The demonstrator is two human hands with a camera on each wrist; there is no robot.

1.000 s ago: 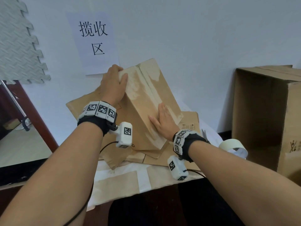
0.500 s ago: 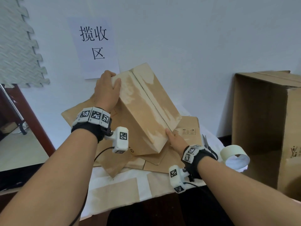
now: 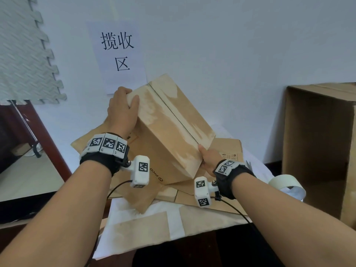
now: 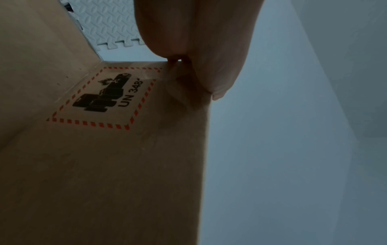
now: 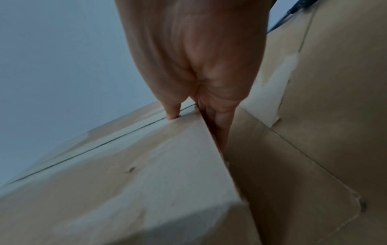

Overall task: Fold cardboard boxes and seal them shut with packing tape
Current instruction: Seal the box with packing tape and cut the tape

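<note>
A folded cardboard box (image 3: 169, 130) stands tilted on a pile of flat cardboard, its two closed flaps meeting in a dark seam that faces me. My left hand (image 3: 123, 110) grips the box's upper left corner, thumb on the flap face. My right hand (image 3: 209, 158) grips the lower right edge, thumb on the flap by the seam and fingers tucked under the box. In the left wrist view the box side (image 4: 117, 149) shows a red-dashed UN label. The right wrist view shows the box (image 5: 125, 174) with my thumb on its seam end. A roll of packing tape (image 3: 284, 182) lies at the right.
Flattened cardboard sheets (image 3: 229, 151) cover the white-clothed table (image 3: 123, 234). A large open carton (image 3: 317, 147) stands at the right. Scissors (image 3: 248, 164) lie behind my right wrist. A paper sign (image 3: 117, 54) hangs on the wall; a foam mat (image 3: 25, 51) at upper left.
My right hand slid from lying flat on the flap face down to the box's lower right edge and took hold there. The box tilted a little more upright; the left hand kept its grip.
</note>
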